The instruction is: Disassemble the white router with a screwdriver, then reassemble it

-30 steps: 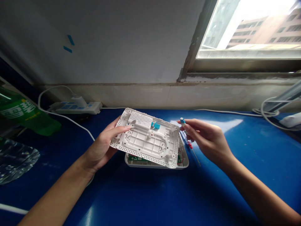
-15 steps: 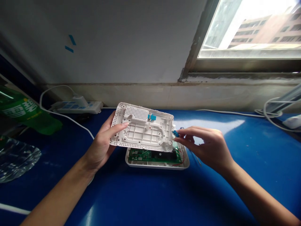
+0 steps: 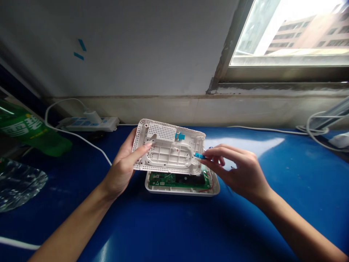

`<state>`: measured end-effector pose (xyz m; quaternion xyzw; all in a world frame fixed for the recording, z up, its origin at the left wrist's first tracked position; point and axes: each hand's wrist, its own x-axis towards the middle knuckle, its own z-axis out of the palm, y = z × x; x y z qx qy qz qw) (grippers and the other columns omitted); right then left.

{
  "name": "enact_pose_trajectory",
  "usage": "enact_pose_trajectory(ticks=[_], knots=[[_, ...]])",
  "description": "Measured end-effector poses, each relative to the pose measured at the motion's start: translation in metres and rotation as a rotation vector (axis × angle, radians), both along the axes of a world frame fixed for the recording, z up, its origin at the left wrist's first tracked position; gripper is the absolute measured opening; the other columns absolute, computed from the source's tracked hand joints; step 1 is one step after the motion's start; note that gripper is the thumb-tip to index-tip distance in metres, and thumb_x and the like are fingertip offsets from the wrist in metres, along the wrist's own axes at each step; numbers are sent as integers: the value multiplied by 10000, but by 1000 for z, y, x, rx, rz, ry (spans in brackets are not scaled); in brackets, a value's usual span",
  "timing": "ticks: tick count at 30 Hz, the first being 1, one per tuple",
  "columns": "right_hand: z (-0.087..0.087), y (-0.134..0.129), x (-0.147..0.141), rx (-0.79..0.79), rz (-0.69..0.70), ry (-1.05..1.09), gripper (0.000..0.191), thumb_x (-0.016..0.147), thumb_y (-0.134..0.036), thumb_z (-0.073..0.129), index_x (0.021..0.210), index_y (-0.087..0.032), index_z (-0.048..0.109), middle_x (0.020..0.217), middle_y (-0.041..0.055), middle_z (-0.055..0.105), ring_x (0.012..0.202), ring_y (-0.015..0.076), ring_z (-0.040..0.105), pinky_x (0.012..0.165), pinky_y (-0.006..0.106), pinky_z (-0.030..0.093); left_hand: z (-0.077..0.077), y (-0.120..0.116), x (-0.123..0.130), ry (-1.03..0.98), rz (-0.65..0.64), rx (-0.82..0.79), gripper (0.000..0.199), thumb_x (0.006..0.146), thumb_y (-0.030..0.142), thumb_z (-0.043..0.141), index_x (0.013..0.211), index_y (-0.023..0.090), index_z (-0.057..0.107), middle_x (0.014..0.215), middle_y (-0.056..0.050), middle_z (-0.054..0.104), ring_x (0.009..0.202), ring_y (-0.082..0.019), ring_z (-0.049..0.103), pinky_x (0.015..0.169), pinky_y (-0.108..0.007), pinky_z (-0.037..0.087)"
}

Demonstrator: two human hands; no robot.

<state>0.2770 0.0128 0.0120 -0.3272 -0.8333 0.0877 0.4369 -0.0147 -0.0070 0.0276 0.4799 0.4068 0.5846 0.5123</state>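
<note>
A white perforated plastic cover [image 3: 169, 154] is held tilted by its left edge in my left hand [image 3: 124, 163], thumb on the inner face. A blue clip [image 3: 180, 136] sits near the cover's top edge. My right hand [image 3: 238, 163] pinches a small blue connector [image 3: 200, 155] in front of the cover's right end. Below and behind the cover, a white tray-like housing [image 3: 182, 193] rests on the table, with a green circuit board [image 3: 163, 179] and a red wire in it. The cover hides the housing's back part.
A white power strip [image 3: 106, 124] with a plug and cable lies at the back left of the blue table [image 3: 174, 225]. A green bottle [image 3: 35, 127] and a clear bottle [image 3: 21, 185] lie at the left. White cables [image 3: 313, 131] lie at the back right.
The cover and my left hand have shifted slightly to the right. The blue connector in my right hand has moved left and now overlaps the cover's right end.
</note>
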Motion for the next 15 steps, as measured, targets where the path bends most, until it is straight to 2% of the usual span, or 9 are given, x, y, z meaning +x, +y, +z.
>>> enact_pose_trajectory(ticks=[7,10,12,15], knots=[[2,-1,-4,98,-55,-55,59,1027,-150,703,1038,-148,761,814,39,718,607,119,579,580,255,505,0,-2,0,-22,-53,-16,531,998,276,760,1514,273,635,1451,-49,731,1400,-339,652,1199,-444,531],[4,-3,-7,76,-90,-27,65,1026,-166,705,1034,-159,769,829,39,734,565,102,561,544,243,493,-1,-3,0,-14,-73,-18,492,998,292,765,1479,275,659,1419,-42,749,1385,-333,665,1194,-439,533],[3,-5,-9,-22,-91,47,45,1018,-191,724,1025,-190,769,761,1,728,514,91,543,502,229,482,-1,-3,1,-8,-77,-11,481,999,298,767,1468,275,666,1407,-42,756,1382,-331,669,1196,-436,531],[2,-6,-12,-299,-20,259,48,1022,-259,733,1059,-231,744,724,-35,730,483,96,602,465,212,522,-1,-2,2,-6,-68,-1,488,1011,287,751,1489,290,653,1448,-32,735,1395,-322,659,1203,-425,525]])
